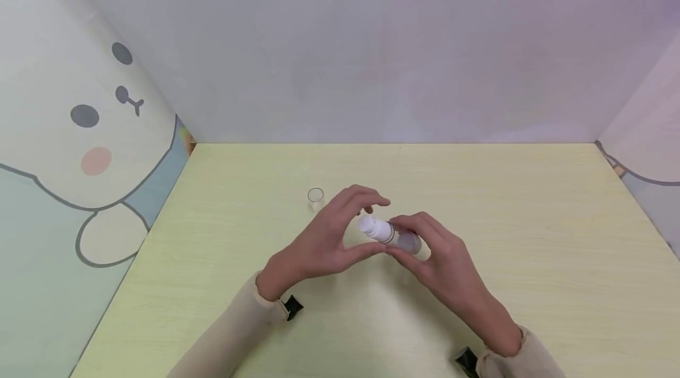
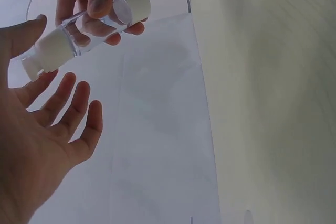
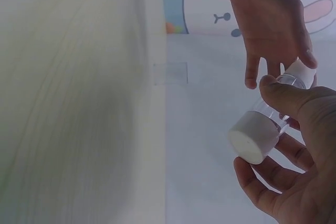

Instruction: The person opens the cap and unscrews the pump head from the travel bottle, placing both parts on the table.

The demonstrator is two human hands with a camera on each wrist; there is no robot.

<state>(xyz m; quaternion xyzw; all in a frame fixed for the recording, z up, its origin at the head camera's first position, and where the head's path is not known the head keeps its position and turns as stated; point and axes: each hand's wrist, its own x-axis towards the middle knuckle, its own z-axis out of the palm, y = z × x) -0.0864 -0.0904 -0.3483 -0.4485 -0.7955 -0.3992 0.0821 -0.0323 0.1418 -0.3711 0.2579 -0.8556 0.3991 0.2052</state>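
A small clear bottle with a white pump top [image 1: 376,229] and a white base [image 3: 254,136] is held tilted above the table. My right hand [image 1: 438,254] grips its clear body [image 2: 92,30] between thumb and fingers. Around the pump top curves my left hand [image 1: 332,236], its thumb near the bottle's neck and its fingers spread. In the left wrist view the left index fingertip [image 2: 50,74] is close to the pump top's underside; whether it touches, I cannot tell. Behind the left hand, a small clear cup-like piece [image 1: 316,196] stands on the table.
The pale wooden table [image 1: 531,236] meets a plain light wall [image 1: 393,59] at the back. Side panels with cartoon drawings stand at the left [image 1: 95,136] and right. Small black pieces [image 1: 293,307] sit at both sleeve cuffs.
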